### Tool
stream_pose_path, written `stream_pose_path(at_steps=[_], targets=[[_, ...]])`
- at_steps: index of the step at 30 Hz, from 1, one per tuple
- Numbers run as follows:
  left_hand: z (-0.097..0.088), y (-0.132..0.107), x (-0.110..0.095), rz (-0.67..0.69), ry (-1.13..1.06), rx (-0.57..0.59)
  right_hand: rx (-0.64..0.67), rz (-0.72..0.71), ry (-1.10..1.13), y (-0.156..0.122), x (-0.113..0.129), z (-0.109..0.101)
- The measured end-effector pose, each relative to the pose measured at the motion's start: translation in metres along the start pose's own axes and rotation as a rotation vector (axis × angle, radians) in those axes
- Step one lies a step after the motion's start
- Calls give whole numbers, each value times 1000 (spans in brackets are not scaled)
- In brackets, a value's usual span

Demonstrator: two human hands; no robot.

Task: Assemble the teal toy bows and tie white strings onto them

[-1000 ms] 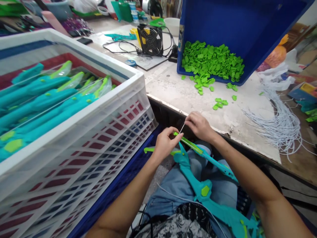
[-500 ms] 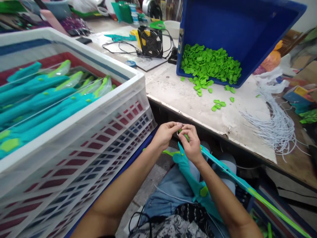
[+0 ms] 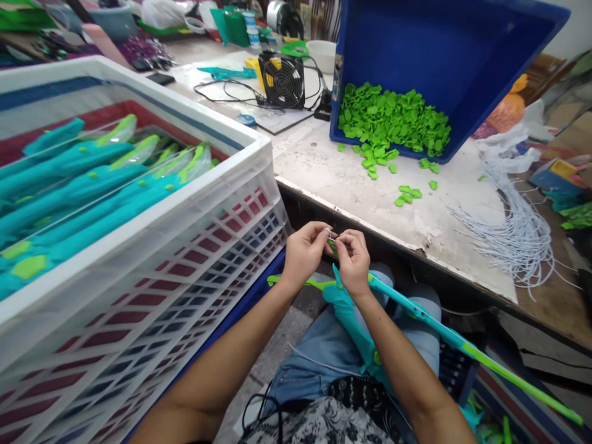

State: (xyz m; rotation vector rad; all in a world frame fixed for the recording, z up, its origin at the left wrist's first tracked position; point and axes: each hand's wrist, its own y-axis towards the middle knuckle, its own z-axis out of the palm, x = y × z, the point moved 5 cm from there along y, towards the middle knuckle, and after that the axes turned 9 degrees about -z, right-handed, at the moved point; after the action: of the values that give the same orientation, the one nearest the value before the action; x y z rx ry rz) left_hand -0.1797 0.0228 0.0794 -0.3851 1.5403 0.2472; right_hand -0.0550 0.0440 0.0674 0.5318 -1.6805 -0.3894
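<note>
My left hand [image 3: 303, 250] is closed in a pinch on the end of a thin white cord [image 3: 329, 232]. Fingertips of my right hand [image 3: 354, 259] press on a small green plastic piece [image 3: 332, 245] right beside it. The two hands nearly touch, and the fingers partly cover both piece and cord. Below them, across my lap, lies a long teal plastic toy [image 3: 444, 336] with lime-green ends, shaped like a bow. My right forearm hides part of it. A white cord also runs over my jeans [image 3: 300, 376].
At my left stands a white slatted crate [image 3: 222, 185] holding several teal and green toys. On the worktable [image 3: 309, 154], a tipped blue bin [image 3: 416, 43] spills green pieces [image 3: 393, 120]. A bundle of white cords [image 3: 527, 240] lies right; a small black fan [image 3: 283, 80] stands behind.
Both hands have shifted slightly left, still pinched together. My left hand has turned a little, and a loop of white cord now shows above its fingertips. The toy stays on my lap.
</note>
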Motion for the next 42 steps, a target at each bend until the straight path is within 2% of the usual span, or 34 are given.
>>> stream_pose_path(at_steps=[3,7,10,13,15,18,21,24,27,31,37,42], targets=[[7,3,5,-220,-189,160,-75,-18,-21,2,5,-4],[8,2,4,-330,-191,289,-108,-61,-27,5,11,-1],[6,0,4,-350,-242,263,-77,-52,-9,5,10,2],[8,-1,7,-381,-321,154,-1,-31,74,6,7,3],[10,-1,9,-407,-371,95,26,-68,95,8,8,0],[13,1,7,-406,-424,89,42,-209,40,12,14,-6],[15,3,4,-423,-448,177,59,-271,-42,16,14,-10],[13,5,1,-385,-352,269,85,-310,-106,18,12,-12],[11,6,-2,-310,-200,301,134,-370,-143,18,13,-12],[13,7,-2,-235,-46,312,156,-300,-169,17,7,-14],[5,7,-2,-104,193,166,169,-247,-195,11,4,-17],[1,4,3,-116,192,315,220,-284,-173,0,5,-13]])
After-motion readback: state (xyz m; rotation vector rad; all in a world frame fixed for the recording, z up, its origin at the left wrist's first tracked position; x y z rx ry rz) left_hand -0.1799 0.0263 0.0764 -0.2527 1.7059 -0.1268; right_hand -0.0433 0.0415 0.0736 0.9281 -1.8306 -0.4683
